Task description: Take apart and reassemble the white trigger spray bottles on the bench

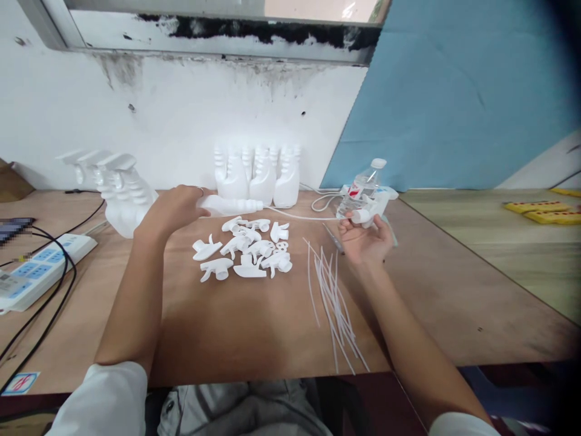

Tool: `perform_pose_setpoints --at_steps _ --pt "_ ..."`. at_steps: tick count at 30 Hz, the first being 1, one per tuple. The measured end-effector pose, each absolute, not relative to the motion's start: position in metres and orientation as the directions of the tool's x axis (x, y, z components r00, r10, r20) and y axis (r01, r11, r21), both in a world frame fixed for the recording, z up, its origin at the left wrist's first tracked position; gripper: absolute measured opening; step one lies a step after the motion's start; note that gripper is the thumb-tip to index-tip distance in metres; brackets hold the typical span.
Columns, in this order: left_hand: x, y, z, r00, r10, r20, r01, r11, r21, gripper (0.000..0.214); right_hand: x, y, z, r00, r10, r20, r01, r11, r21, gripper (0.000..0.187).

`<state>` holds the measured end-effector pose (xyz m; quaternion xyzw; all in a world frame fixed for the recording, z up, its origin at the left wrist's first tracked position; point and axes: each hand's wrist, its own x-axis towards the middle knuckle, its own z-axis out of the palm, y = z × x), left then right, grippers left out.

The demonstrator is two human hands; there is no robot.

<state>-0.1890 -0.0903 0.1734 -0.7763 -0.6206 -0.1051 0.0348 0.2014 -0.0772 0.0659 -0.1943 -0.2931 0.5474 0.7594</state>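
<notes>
My left hand is closed around a white spray bottle, which lies tilted on its side with its neck to the right. In my right hand is a white trigger spray head, held between the fingers. A thin white dip tube runs from the spray head to the bottle's mouth, its end at or in the opening. Between my arms lies a pile of loose white trigger heads. Several loose dip tubes are spread on the table below my right hand.
Several white bottles without heads stand by the wall. Bottles with heads fitted stand at the left, near a power strip and black cables. A clear water bottle is behind my right hand. Yellow packs lie far right.
</notes>
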Motion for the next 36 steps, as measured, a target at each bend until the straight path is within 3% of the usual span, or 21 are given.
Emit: perform_pose_setpoints --at_steps 15,20,24,29,36 --pt "-0.198 -0.091 0.172 0.205 0.959 0.195 0.948 -0.244 0.205 0.037 0.203 -0.076 0.061 0.202 0.948 0.246 -0.736 0.313 -0.601 0.019" --pt "-0.185 -0.093 0.175 0.322 0.937 0.136 0.908 -0.346 0.236 0.042 0.193 -0.078 0.064 0.145 0.953 0.268 -0.695 0.291 -0.658 0.022" --pt "-0.17 -0.096 0.174 0.434 0.897 0.085 0.852 -0.439 0.286 0.047 0.172 -0.088 0.08 0.127 0.924 0.361 -0.601 0.362 -0.713 0.02" --pt "-0.152 -0.102 0.169 0.551 0.834 0.023 0.737 -0.499 0.457 0.053 0.138 -0.106 0.106 0.055 0.854 0.518 -0.403 0.494 -0.771 0.03" --pt "-0.134 -0.106 0.156 0.641 0.767 0.007 0.567 -0.48 0.67 0.052 0.095 -0.122 0.129 -0.016 0.84 0.542 -0.497 0.463 -0.733 0.023"
